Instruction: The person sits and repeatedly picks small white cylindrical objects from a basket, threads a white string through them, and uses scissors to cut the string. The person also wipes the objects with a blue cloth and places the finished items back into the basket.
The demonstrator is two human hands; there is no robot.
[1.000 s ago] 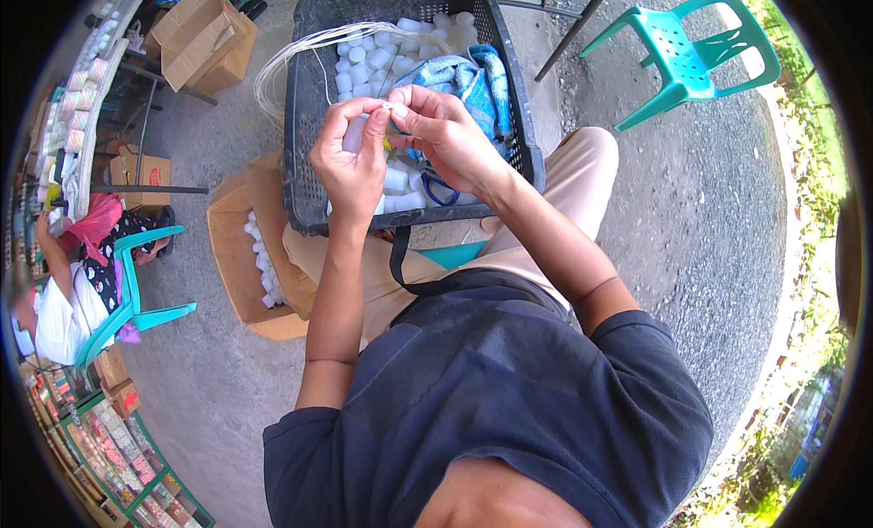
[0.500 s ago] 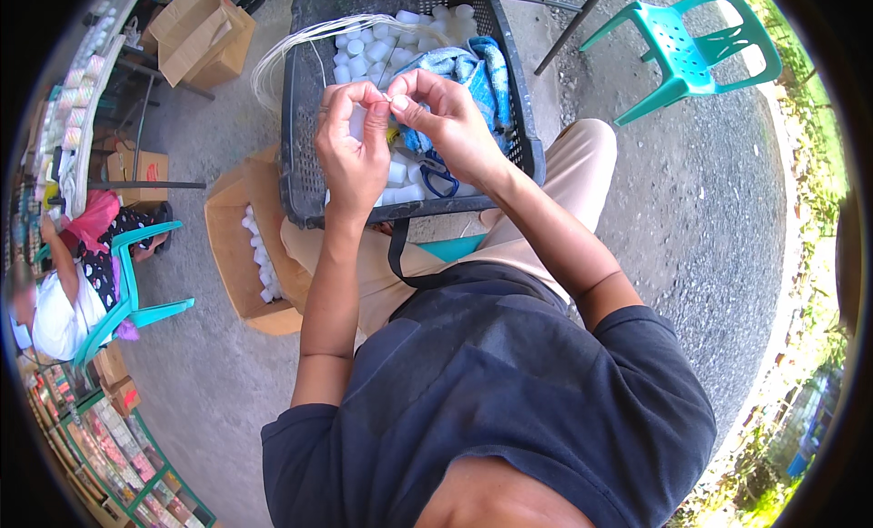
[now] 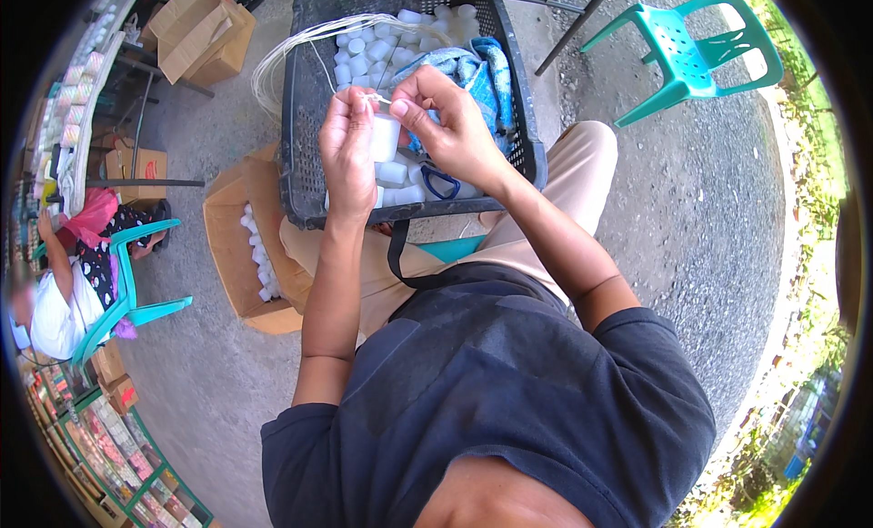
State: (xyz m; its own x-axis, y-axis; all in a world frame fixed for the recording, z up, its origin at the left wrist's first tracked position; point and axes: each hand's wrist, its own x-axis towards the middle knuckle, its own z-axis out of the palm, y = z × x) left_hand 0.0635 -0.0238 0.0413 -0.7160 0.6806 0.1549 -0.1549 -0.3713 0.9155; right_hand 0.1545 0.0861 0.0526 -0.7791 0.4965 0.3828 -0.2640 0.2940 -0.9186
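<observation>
Over a black plastic crate (image 3: 300,155), both my hands are closed in a pinch on a short white string (image 3: 377,99), which has a knotted look near the left fingertips. My left hand (image 3: 348,150) grips one end and my right hand (image 3: 455,128) the other, a small gap between them. Just below the fingers shows a larger white cylinder (image 3: 385,137); whether it is tied to the string I cannot tell. Several short white cylinders (image 3: 359,60) fill the crate, along with a blue patterned cloth (image 3: 486,73) and a blue looped handle (image 3: 440,182), perhaps of scissors.
A bundle of long white strings (image 3: 273,69) hangs over the crate's left rim. Left of my knee stands a cardboard box (image 3: 238,282) with white cylinders. A green chair (image 3: 682,55) stands at the far right. Another person (image 3: 68,296) sits at the left, by loaded shelves.
My hands have drawn slightly apart, so the string and its knotted part now show between them. The white cylinder below the fingers has come into fuller view.
</observation>
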